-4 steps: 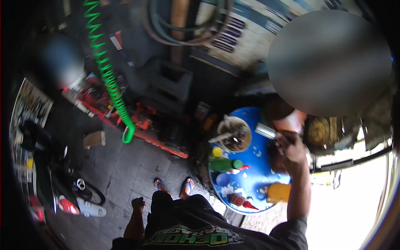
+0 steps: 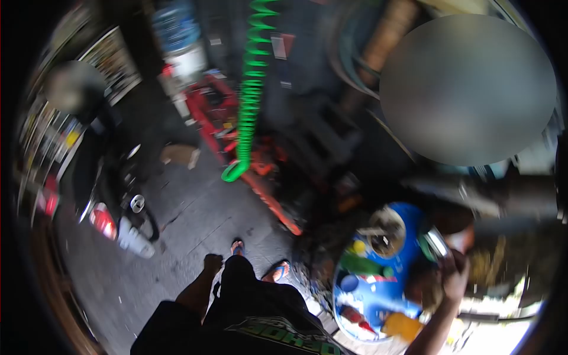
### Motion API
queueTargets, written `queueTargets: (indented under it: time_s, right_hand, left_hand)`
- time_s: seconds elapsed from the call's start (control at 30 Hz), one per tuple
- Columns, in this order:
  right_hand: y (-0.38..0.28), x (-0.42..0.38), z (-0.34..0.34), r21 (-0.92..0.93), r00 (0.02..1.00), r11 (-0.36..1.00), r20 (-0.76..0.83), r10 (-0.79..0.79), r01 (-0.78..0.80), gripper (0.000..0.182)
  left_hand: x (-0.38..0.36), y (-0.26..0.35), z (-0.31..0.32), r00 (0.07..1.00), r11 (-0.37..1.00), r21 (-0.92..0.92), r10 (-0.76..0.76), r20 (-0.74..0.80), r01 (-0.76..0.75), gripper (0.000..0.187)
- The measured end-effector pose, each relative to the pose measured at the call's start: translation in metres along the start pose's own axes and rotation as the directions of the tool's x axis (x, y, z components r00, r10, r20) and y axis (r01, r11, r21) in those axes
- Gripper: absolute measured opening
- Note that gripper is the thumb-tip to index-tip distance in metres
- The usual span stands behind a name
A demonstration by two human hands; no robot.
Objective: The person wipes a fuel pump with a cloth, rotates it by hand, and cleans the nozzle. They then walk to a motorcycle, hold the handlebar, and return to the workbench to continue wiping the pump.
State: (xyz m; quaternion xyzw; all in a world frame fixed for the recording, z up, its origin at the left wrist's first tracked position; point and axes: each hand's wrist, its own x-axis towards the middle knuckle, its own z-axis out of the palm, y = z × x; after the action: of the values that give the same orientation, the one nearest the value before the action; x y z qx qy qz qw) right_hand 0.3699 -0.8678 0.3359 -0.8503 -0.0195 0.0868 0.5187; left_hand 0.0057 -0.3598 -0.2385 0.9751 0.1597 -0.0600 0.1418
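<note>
"Item one, the right hand?"

"The right hand (image 2: pixel 454 277) is clamping around a silvery cylinder (image 2: pixel 438 244), blurred, its free end projecting past the fingers. The cylinder is tilting in the air beside the blue round top (image 2: pixel 387 289), near the open tub (image 2: pixel 386 234)."

"Item two, the left hand?"

"The left hand (image 2: pixel 213 262) is hanging low beside the dark-clothed leg, its fingers curling. Blur is hiding whether they are closing fully or holding anything; cannot tell."

"Contents of the blue round top?"

"The open tub is holding mixed small contents. Near it, a green bottle (image 2: pixel 364 264) is lying on its side, with a yellow round item (image 2: pixel 358 246) and a dark blue disc (image 2: pixel 349 283) sitting close by. A red-and-white bottle (image 2: pixel 354 316) and a yellow-orange container (image 2: pixel 402 325) are occupying the near end."

"Surroundings?"

"A green coiled hose (image 2: pixel 251 100) is hanging above red equipment (image 2: pixel 211 112); a motorcycle (image 2: pixel 100 171) is standing at the far left."
</note>
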Motion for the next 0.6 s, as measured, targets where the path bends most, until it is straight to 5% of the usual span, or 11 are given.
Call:
queueTargets:
  time_s: [0.07, 0.1, 0.13, 0.2, 0.23, 0.3, 0.37, 0.4, 0.43, 0.5, 0.6]
  right_hand:
    - [0.002, 0.002, 0.004, 0.003, 0.989, 0.989, -0.020, -0.146, 0.146, 0.022]
    - [0.007, 0.008, 0.007, 0.024, 0.981, 0.986, -0.111, -0.161, 0.165, 0.022]
    - [-0.010, 0.009, 0.015, 0.009, 0.987, 0.987, 0.004, -0.163, 0.163, 0.024]
    - [-0.082, -0.016, 0.077, 0.008, 0.996, 0.999, 0.068, -0.050, 0.050, 0.024]
    - [-0.093, -0.015, 0.099, 0.075, 0.992, 0.997, 0.122, -0.026, 0.017, 0.017]
    - [-0.092, -0.001, 0.162, 0.153, 0.988, 0.986, 0.127, -0.085, 0.065, 0.021]
    - [-0.098, 0.007, 0.234, 0.217, 0.949, 0.968, 0.255, -0.184, 0.129, 0.028]
    - [-0.110, 0.005, 0.277, 0.197, 0.943, 0.979, 0.312, -0.118, 0.057, 0.029]
    - [-0.122, 0.002, 0.321, 0.299, 0.944, 0.946, 0.330, 0.022, -0.126, 0.032]
    - [-0.138, 0.002, 0.415, 0.310, 0.925, 0.933, 0.376, 0.059, -0.185, 0.030]
    - [-0.140, 0.005, 0.537, 0.318, 0.884, 0.919, 0.464, 0.063, -0.232, 0.033]
  left_hand:
    - [0.028, 0.008, -0.016, 0.946, 0.980, 0.045, -0.199, 0.254, 0.194, 0.037]
    - [0.042, 0.021, -0.026, 0.697, 0.610, -0.341, -0.595, 0.399, 0.716, 0.044]
    - [0.052, 0.060, -0.132, 0.573, 0.431, -0.385, -0.693, 0.438, 0.816, 0.049]
    - [0.042, 0.024, -0.064, 0.796, 0.494, -0.665, -0.542, 0.269, 0.561, 0.040]
    - [0.048, 0.017, -0.077, 0.811, 0.447, -0.709, -0.496, 0.312, 0.545, 0.033]
    - [0.059, 0.007, -0.125, 0.878, 0.548, -0.751, -0.470, 0.090, 0.370, 0.032]
    - [0.076, -0.013, -0.152, 0.900, 0.404, -0.852, -0.406, 0.160, 0.334, 0.034]
    - [0.083, -0.041, -0.127, 0.967, 0.583, -0.811, -0.227, -0.115, 0.040, 0.035]
    - [0.094, -0.041, -0.198, 0.914, 0.347, -0.858, -0.286, 0.287, 0.378, 0.036]
    - [0.114, -0.065, -0.244, 0.974, 0.435, -0.872, -0.119, 0.193, 0.226, 0.038]
    - [0.130, -0.071, -0.341, 0.990, 0.255, -0.961, -0.113, 0.084, 0.111, 0.036]
